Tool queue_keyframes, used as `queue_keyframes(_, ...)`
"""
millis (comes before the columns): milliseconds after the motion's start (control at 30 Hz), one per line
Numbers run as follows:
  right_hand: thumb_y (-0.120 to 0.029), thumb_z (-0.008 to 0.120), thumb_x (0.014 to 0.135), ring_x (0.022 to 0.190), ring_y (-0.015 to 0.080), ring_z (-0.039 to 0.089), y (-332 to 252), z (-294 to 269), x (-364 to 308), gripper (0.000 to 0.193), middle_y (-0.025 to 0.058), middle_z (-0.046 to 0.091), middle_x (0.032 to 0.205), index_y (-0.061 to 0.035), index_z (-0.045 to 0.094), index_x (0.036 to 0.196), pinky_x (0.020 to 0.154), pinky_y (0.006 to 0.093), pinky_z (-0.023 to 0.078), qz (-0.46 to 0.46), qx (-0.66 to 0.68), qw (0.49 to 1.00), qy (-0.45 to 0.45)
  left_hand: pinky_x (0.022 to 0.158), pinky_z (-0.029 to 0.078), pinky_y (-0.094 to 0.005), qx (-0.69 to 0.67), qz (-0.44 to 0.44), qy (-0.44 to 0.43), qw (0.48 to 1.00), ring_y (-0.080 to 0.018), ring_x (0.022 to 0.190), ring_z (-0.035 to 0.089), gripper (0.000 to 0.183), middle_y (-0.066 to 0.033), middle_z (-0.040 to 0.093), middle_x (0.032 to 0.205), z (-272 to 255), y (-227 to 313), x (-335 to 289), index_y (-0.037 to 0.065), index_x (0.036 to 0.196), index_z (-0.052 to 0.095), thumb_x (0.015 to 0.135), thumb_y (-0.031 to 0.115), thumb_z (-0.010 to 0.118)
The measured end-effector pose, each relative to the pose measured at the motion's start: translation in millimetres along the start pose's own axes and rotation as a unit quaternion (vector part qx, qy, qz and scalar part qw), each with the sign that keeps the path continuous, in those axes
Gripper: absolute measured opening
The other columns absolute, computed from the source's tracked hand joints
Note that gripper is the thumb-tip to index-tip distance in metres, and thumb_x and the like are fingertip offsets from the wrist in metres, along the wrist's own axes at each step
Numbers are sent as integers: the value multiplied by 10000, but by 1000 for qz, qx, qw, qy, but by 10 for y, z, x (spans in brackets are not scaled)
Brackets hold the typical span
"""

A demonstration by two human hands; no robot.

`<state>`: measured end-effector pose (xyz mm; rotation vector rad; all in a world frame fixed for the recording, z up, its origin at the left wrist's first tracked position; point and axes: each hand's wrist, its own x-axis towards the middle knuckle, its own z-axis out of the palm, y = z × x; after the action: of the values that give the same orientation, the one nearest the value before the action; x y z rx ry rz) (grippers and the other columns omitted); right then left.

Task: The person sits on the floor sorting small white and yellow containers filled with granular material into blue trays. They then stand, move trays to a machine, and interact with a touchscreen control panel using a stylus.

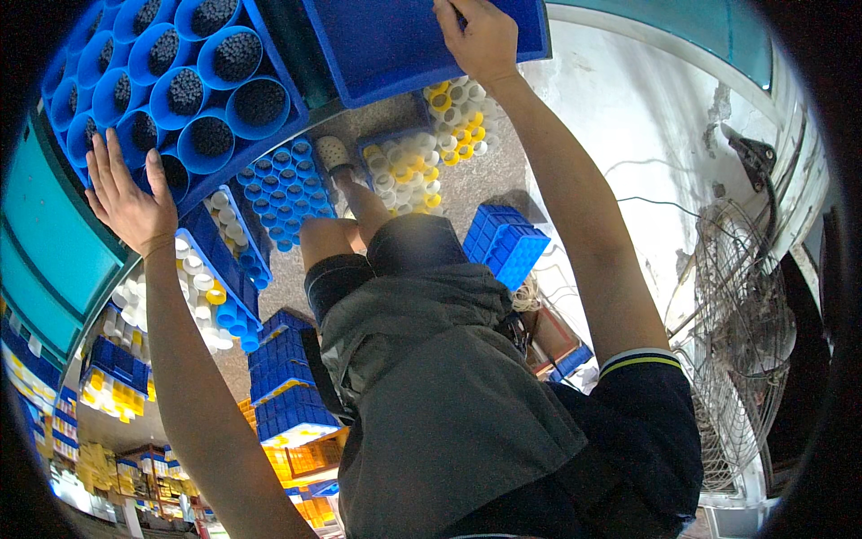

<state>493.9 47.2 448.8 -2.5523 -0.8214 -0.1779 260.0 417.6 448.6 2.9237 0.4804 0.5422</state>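
Observation:
My left hand (135, 198) is spread with its fingers stretched out, resting against the near left cups of a blue tray (298, 115). Rows of round blue cups (199, 144) stand in that tray, each with many small dark pieces (237, 56) inside. Over a second, shallow blue tray (359, 67) at the top, my right hand (485, 43) has its fingers curled. The upper frame edge cuts off its fingertips, and whatever they grip is hidden.
Blue cups (280, 193) and crates of white and yellow cups (404, 171) stand on the floor by my legs. Stacked blue crates (292, 359) are at my left. A blue crate (503, 242) and a wire-caged fan (745, 332) are on the right.

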Motion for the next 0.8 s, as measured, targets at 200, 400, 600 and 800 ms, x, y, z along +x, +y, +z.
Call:
queue_keyframes(200, -187, 624, 921, 698, 379, 617, -18, -2, 2, 203, 170, 625, 757, -38, 611, 784, 607, 454, 494, -4, -17, 1000, 5, 1147, 239, -570, -9, -3, 3, 1000, -243, 1441, 349, 595, 6, 415, 1539, 8, -10, 3, 263, 1477, 436, 952, 526, 527)
queue_keyframes(400, -174, 636, 914, 693, 370, 621, -22, -8, 7, 191, 165, 631, 758, -34, 623, 785, 609, 446, 498, -23, -2, 1000, 13, 1154, 232, -561, -7, -6, 0, 1000, -242, 1443, 343, 604, 6, 410, 1542, -1, -8, -7, 264, 1484, 424, 951, 531, 525)
queue_keyframes(600, -166, 639, 912, 692, 364, 624, -20, 13, 6, 192, 159, 631, 752, -34, 624, 774, 613, 442, 503, -26, 6, 999, 30, 1157, 228, -557, -8, -8, -3, 1000, -238, 1449, 332, 614, 10, 397, 1550, 2, -9, -4, 262, 1489, 416, 954, 550, 507)
queue_keyframes(800, -169, 643, 910, 690, 368, 620, -5, 8, -5, 198, 165, 621, 746, -36, 614, 766, 608, 442, 497, -18, 7, 1000, 18, 1159, 223, -563, -5, -5, 0, 1000, -235, 1448, 333, 617, 11, 398, 1548, 12, -18, -4, 263, 1488, 416, 957, 567, 489)
